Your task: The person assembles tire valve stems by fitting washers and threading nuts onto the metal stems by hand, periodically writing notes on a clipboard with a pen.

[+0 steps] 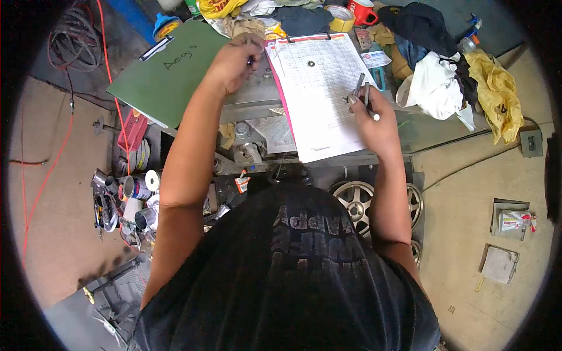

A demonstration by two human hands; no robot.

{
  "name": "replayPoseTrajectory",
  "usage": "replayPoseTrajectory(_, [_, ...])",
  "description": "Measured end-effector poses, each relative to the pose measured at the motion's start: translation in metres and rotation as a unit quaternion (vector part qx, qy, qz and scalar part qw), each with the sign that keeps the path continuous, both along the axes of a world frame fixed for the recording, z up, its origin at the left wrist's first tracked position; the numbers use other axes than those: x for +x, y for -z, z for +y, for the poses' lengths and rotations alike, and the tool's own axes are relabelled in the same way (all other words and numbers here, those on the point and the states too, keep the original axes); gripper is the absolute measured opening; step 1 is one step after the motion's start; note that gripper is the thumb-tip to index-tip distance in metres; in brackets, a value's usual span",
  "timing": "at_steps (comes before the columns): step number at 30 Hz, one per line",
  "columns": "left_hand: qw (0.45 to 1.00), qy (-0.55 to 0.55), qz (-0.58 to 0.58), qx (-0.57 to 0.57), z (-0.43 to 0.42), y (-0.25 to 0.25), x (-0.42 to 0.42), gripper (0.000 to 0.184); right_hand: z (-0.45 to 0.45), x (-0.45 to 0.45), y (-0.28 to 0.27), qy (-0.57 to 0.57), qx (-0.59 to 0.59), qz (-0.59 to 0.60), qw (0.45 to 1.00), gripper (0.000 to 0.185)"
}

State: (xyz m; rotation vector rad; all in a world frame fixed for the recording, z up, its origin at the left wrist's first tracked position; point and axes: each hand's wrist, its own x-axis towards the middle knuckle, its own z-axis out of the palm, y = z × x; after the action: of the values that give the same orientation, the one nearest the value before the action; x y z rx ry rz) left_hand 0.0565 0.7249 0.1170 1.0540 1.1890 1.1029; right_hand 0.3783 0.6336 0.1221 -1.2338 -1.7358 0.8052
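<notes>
My right hand (374,114) is closed around a dark marker (367,96) with a white end, over the lower right of a printed sheet (322,117). A second dark, slim piece sticks up between its fingers. The sheet lies on a stack with a pink edge, held by a clip at the top. A small round metal part (311,63) rests on the sheet. Between the papers and a green folder (170,76) marked "Aegis", my left hand (237,61) has its fingers curled over something dark I cannot make out.
Cloths (436,88), a yellow bag (497,96), a roll of tape (341,19) and a red mug (363,11) lie behind and right. Cans and tools stand on the lower left. Wheels (354,202) sit below the bench.
</notes>
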Motion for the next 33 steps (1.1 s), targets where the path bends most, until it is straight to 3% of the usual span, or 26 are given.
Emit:
replayPoseTrajectory(1, [1.0,-0.001,0.0,0.0,-0.001,-0.002,-0.001,0.031,0.002,0.0,0.0,0.005,0.0,-0.02,1.0,0.015])
replayPoseTrajectory(3, [0.973,0.034,-0.227,-0.018,-0.005,-0.009,-0.003,0.035,0.008,0.0,-0.001,0.007,0.002,-0.039,0.999,0.015])
replayPoseTrajectory(6, [0.988,0.0,-0.153,0.032,-0.017,-0.018,0.013,0.034,0.014,-0.002,-0.003,0.012,-0.005,-0.061,0.998,0.018])
replayPoseTrajectory(19, [0.978,-0.067,-0.193,0.04,-0.039,-0.005,0.01,0.03,0.065,-0.009,0.009,-0.004,0.006,-0.148,0.989,0.024])
replayPoseTrajectory(22, [0.99,-0.091,-0.106,0.031,-0.046,0.002,0.006,0.026,0.079,-0.011,0.013,-0.014,-0.007,-0.156,0.988,0.025])
replayPoseTrajectory(24, [0.987,-0.08,0.118,0.075,-0.048,0.007,0.003,0.021,0.084,-0.012,0.015,-0.019,-0.021,-0.147,0.989,0.025])
replayPoseTrajectory(25, [0.987,-0.082,0.118,0.076,-0.048,0.007,0.001,0.021,0.086,-0.013,0.016,-0.016,-0.02,-0.135,0.991,0.026])
replayPoseTrajectory(27, [0.998,-0.061,0.003,0.02,-0.052,0.005,-0.002,0.026,0.09,-0.013,0.018,-0.015,-0.019,-0.123,0.992,0.026])
replayPoseTrajectory(28, [0.998,-0.062,0.002,0.019,-0.055,0.004,-0.001,0.026,0.092,-0.012,0.021,-0.007,-0.03,-0.134,0.991,0.027])
replayPoseTrajectory(30, [0.954,-0.047,-0.296,-0.016,-0.06,-0.001,0.002,0.023,0.094,-0.011,0.023,0.0,-0.04,-0.145,0.989,0.028])
replayPoseTrajectory(33, [0.951,-0.051,-0.305,-0.019,-0.064,-0.009,0.008,0.021,0.093,-0.012,0.022,-0.017,-0.02,-0.144,0.989,0.029])
